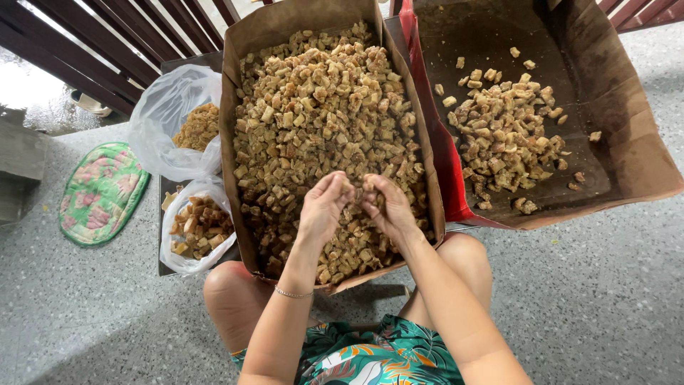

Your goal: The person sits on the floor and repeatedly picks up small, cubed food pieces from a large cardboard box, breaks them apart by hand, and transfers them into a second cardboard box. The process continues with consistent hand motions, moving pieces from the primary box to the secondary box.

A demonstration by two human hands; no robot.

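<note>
Both hands meet over the near end of the middle cardboard box (229, 107): the left hand (324, 207) and the right hand (385, 207) are curled fingertip to fingertip, each pinching small brown chunks (358, 191) between thumb and fingers. These pieces look light, dry, stiff and crumbly, likely a bit greasy, so they seem best taken singly by their flat sides with a gentle pinch. That box is filled with them, far too many to count. Right of it stands a second cardboard box (627, 107) with a red inner flap, holding a much smaller heap. Left of the middle box lie two clear plastic bags, the far bag (167, 107) and the near bag (178, 260), both holding similar pieces. Farther left on the floor is one green floral mat (100, 192).
</note>
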